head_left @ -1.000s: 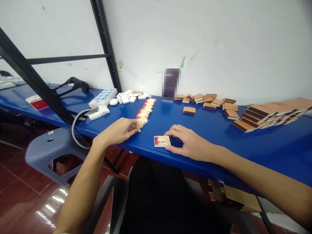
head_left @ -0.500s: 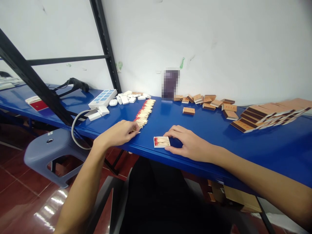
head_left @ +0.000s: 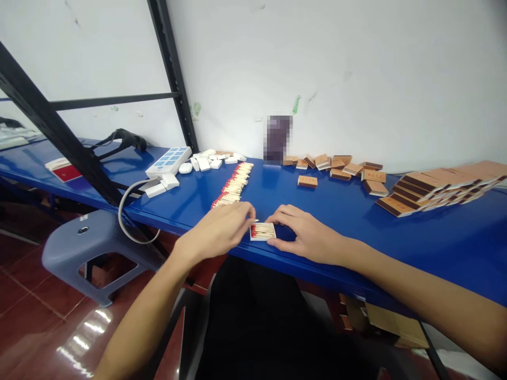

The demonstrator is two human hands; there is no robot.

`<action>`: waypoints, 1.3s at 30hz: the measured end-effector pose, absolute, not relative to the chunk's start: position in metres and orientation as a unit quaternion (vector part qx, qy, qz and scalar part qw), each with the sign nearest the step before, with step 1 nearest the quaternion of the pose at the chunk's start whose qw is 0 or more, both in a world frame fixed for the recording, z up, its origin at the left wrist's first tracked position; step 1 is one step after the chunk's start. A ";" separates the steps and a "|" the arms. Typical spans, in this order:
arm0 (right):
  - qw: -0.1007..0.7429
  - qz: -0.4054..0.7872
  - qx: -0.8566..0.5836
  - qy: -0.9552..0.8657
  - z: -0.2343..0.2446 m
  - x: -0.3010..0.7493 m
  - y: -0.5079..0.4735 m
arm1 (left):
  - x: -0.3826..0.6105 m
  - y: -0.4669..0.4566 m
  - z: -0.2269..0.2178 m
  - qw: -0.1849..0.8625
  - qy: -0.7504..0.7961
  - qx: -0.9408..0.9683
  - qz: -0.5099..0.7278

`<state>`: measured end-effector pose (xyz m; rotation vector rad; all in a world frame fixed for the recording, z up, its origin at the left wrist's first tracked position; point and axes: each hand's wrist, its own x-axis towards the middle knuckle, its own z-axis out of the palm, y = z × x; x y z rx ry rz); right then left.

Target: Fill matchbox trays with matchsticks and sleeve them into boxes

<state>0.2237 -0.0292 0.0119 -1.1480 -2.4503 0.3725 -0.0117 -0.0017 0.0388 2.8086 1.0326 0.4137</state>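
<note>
A small white matchbox tray (head_left: 263,231) filled with red-tipped matches lies near the front edge of the blue table (head_left: 396,232). My right hand (head_left: 304,232) rests against its right side, fingers curled around it. My left hand (head_left: 222,229) is at the tray's left edge, fingers pinched on matches that poke out toward the tray. A long row of loose matches (head_left: 233,184) lies just behind my left hand.
Brown matchbox sleeves (head_left: 336,163) lie scattered at the back, with long stacks (head_left: 439,187) at the right. White inner trays (head_left: 209,158), a power strip (head_left: 168,161) with its cable, a black shelf frame (head_left: 59,137) and a grey stool (head_left: 91,237) are at the left.
My left hand moved right from the near end of the loose match row to the tray, carrying matches. My right hand stayed on the tray.
</note>
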 end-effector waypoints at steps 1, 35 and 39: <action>0.204 0.129 -0.410 -0.880 0.011 0.223 -0.029 | -0.005 -0.005 0.037 0.056 0.331 0.931 0.142; 0.181 -0.038 -0.594 -0.783 -0.002 0.293 0.028 | -0.008 0.019 0.021 0.159 0.247 0.936 0.196; 0.204 0.014 -0.516 -0.832 0.008 0.259 0.002 | -0.006 0.021 0.014 0.155 0.260 0.928 0.218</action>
